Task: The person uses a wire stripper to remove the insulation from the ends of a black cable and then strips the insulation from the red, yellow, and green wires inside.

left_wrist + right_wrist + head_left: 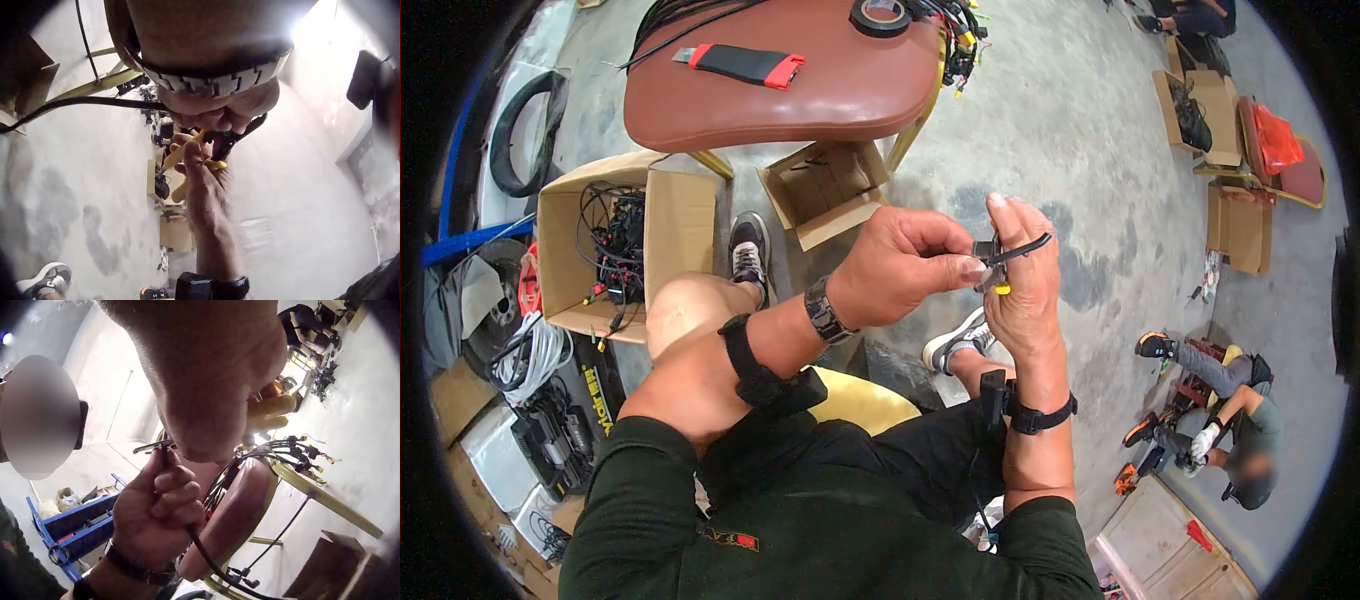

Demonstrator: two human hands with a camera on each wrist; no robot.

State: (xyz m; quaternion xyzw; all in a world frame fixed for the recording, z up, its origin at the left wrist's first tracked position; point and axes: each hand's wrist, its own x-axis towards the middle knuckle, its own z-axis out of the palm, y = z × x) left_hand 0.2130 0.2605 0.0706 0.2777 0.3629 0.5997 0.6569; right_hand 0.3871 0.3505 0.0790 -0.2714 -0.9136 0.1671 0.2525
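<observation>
My left hand (910,265) pinches a black cable (206,547) between thumb and curled fingers. The long part of the cable runs out from behind this hand, past the brown chair seat in the right wrist view. In my right hand (1025,290) I grip yellow-handled pliers (178,157), whose dark jaws meet the cable near the left fingertips. One yellow handle tip (1003,290) shows beside the right palm in the head view. Both hands are close together in front of my body, and the fingers partly hide the spot where jaws and cable meet.
On the brown chair seat (800,112) lie a red-and-black utility knife (745,66), a black tape roll (881,30) and bundled cables. A cardboard box (685,225) with cables stands at left, a smaller box (825,205) under the chair. Another person (1250,430) sits at right.
</observation>
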